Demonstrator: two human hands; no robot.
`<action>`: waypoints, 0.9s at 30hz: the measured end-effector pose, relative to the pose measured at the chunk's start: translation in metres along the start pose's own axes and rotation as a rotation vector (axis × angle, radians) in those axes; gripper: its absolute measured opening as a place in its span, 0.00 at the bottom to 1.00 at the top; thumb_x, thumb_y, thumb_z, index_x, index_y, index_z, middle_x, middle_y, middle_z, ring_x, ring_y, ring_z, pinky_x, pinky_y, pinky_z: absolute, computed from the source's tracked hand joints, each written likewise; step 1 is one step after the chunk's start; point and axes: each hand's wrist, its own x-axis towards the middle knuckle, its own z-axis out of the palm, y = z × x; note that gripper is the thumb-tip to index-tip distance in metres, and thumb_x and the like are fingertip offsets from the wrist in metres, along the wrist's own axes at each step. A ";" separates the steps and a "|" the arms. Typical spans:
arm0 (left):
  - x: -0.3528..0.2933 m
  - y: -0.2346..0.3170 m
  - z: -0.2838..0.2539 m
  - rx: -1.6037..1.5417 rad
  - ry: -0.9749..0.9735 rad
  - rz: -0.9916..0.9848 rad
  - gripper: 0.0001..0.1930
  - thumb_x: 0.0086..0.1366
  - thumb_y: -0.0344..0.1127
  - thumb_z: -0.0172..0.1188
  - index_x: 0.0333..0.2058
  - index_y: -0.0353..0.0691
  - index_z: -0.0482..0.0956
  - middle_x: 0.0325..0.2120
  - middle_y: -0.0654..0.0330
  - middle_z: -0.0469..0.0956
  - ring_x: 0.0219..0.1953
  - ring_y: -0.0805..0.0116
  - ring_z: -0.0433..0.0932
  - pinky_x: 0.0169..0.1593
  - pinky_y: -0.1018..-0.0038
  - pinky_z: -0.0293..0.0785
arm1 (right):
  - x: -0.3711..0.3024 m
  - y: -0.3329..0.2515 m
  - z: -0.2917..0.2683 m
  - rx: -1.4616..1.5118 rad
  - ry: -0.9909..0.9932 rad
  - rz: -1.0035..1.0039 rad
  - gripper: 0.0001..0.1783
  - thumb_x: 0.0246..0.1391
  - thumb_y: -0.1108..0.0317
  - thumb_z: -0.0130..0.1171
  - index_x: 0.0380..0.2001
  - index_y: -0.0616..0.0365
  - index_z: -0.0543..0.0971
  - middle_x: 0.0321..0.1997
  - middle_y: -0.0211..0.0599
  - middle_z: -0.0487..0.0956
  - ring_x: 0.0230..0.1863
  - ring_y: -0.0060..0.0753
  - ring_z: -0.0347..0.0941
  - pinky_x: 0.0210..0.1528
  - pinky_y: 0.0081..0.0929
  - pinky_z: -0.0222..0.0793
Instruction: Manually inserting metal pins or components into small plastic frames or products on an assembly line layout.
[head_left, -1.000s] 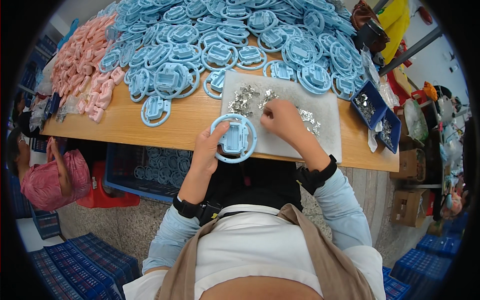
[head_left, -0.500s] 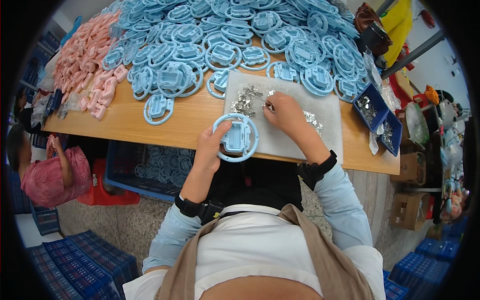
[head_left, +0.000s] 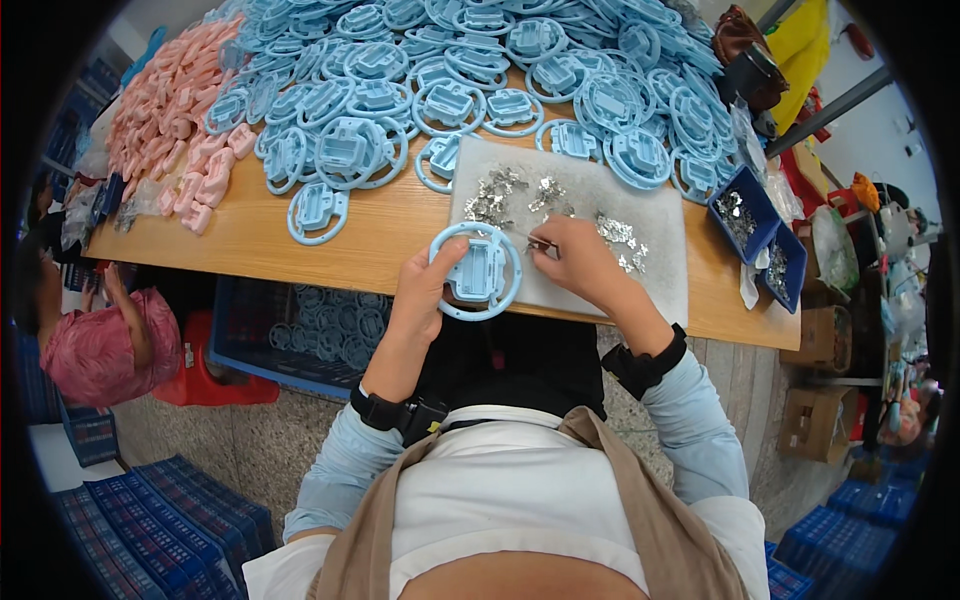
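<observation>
Blue ring-shaped plastic part (head_left: 475,271) sits clamped in the fingers of the left hand (head_left: 418,300), thumb over its left rim, the other fingers mostly hidden behind; its boxy recess faces the camera. Just right of it, the fingers of the right hand (head_left: 585,262) are pinched together on a slim metallic item (head_left: 541,243), too small to identify. Beneath the right fingers lies a pale grey board (head_left: 665,190) on the wooden counter (head_left: 255,230); silver metal pieces (head_left: 490,195) lie in small heaps beyond those fingers and to their right. Farther beyond are piled similar blue parts (head_left: 470,70), with pink pieces (head_left: 165,115) well left of the left fingers. Two dark blue bins (head_left: 797,262) sit well right of the right fingers.
</observation>
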 end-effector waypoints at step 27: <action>-0.004 -0.002 0.014 0.078 -0.052 -0.004 0.11 0.59 0.35 0.58 0.37 0.33 0.76 0.29 0.61 0.77 0.30 0.76 0.76 0.32 0.80 0.73 | 0.004 -0.037 0.001 0.054 0.052 -0.301 0.07 0.37 0.78 0.58 0.25 0.61 0.74 0.28 0.38 0.74 0.24 0.39 0.72 0.25 0.28 0.68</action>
